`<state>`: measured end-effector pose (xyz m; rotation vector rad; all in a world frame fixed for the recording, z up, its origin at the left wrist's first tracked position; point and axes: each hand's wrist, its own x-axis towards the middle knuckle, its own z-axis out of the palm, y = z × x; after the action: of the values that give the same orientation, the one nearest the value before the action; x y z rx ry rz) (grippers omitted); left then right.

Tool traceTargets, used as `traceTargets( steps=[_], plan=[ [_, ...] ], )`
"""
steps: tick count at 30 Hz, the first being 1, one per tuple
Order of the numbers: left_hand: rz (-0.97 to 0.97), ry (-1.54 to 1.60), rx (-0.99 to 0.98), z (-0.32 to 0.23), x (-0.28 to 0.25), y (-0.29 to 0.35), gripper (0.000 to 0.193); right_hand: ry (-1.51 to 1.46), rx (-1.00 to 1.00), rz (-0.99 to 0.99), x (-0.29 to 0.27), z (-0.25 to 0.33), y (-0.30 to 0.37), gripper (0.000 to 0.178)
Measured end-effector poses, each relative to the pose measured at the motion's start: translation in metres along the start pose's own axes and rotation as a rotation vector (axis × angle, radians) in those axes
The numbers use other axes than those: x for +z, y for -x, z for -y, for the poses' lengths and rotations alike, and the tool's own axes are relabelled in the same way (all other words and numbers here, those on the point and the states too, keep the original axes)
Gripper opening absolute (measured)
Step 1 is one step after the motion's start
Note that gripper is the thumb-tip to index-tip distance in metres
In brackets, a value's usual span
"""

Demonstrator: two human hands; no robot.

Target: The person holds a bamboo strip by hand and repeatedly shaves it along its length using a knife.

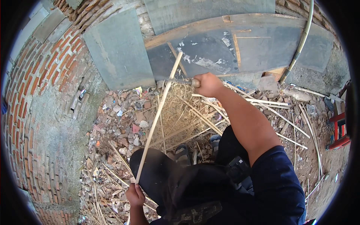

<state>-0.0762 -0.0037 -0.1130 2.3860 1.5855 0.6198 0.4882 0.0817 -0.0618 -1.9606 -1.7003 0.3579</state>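
Observation:
My left hand (135, 195), low in the view, is closed on the lower end of a long pale bamboo strip (155, 118). The strip slants up and away past my left knee, its far end near the leaning panels. In my right hand (210, 85) is the wooden handle of a knife (195, 83), fingers wrapped round it. The blade points left and is smeared by motion; it meets or crosses the strip near its far end. Beneath lies a heap of curly shavings (180, 107) on the ground.
Loose bamboo strips (296, 125) lie to the right, more at lower left, over rubble (127, 123). A brick wall (41, 112) rises at left. Grey panels (120, 48) lean at the back, with a pole (300, 47) at right. A red object (339, 131) stands at the right edge.

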Motion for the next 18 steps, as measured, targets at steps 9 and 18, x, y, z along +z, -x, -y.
traceTargets(
  steps=[9, 18],
  plan=[
    [0.021, -0.005, 0.01, -0.005, -0.012, -0.001, 0.033, -0.092, 0.119, -0.193, -0.014, -0.013, 0.004, 0.027],
    [0.049, 0.156, -0.051, -0.014, -0.012, 0.004, 0.034, 0.011, -0.11, -0.101, -0.021, 0.025, 0.012, 0.021]
  ],
)
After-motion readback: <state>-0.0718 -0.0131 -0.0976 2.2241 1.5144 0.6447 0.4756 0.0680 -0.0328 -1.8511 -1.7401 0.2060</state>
